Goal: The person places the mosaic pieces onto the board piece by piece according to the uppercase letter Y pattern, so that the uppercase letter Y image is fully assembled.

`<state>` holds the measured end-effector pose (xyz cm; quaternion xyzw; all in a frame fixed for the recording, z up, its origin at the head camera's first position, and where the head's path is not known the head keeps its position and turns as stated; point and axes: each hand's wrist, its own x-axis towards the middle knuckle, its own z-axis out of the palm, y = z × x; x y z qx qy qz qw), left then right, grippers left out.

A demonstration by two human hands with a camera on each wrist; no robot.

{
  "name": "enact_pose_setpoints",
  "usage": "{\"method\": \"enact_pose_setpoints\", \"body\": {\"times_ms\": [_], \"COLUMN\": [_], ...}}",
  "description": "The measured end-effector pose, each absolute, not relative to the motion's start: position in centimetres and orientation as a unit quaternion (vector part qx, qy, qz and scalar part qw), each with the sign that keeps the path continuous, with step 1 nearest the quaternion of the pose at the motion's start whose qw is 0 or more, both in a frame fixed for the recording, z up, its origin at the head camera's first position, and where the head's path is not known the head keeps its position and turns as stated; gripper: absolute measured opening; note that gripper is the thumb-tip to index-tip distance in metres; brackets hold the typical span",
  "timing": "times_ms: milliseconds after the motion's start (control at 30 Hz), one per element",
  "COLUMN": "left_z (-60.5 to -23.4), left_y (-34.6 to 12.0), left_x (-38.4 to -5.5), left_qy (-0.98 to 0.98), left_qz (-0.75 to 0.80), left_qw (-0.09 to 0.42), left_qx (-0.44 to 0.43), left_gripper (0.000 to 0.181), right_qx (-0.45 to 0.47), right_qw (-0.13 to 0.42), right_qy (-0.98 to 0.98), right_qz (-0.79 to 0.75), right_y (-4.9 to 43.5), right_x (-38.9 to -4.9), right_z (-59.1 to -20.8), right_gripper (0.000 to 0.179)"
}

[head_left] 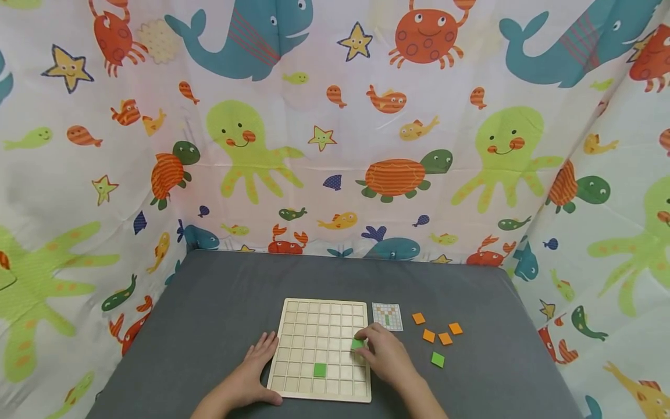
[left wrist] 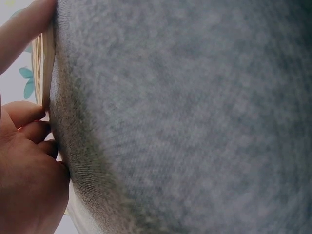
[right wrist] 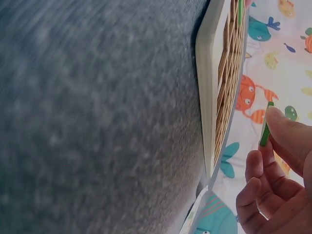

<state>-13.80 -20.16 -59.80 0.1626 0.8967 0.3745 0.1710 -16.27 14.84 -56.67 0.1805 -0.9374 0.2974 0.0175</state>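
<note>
Tile (head_left: 357,344) was held over board (head_left: 309,329)

Right hand (head_left: 387,354) reached in above the board's right side, thumb and fingertips clamped on the tile. Left hand (head_left: 250,375) touched the board's left edge, thumb spread from fingers.

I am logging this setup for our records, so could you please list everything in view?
Grid board: 1, pale wood, on the table
Placed tile: 1, green, on the board
Held tile: 1, green, pinched over the board's right side
Loose tile: 1, green, right of the board
Orange tiles: 4, orange, right of the card
Card: 1, white with coloured squares, beside the board's far right corner
Table: 1, grey
Printed fabric: white, multicoloured sea animals, around the table
Left hand: 1, bare, at the board's left edge
Right hand: 1, bare, pinching the held tile
</note>
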Motion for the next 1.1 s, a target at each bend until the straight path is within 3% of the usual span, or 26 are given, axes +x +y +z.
{"method": "enact_pose_setpoints", "body": {"times_ms": [300, 1100], "left_z": [-59.9, -60.3], "left_y": [-20.2, -20.2], "left_x": [-14.2, -14.1], "left_qy": [0.901, 0.897], "left_qz": [0.363, 0.372], "left_qw": [0.174, 0.184], "left_qx": [0.16, 0.151], "left_gripper": [0.137, 0.136], "right_qx": [0.186, 0.23], "right_qw": [-0.003, 0.015], "right_qy": [-0.935, -0.931], "right_qz": [0.302, 0.284], "right_y": [13.4, 10.1], "right_x": [-16.2, -16.0], "right_z": [-56.5, -56.8], "right_gripper": [0.02, 0.02]}}
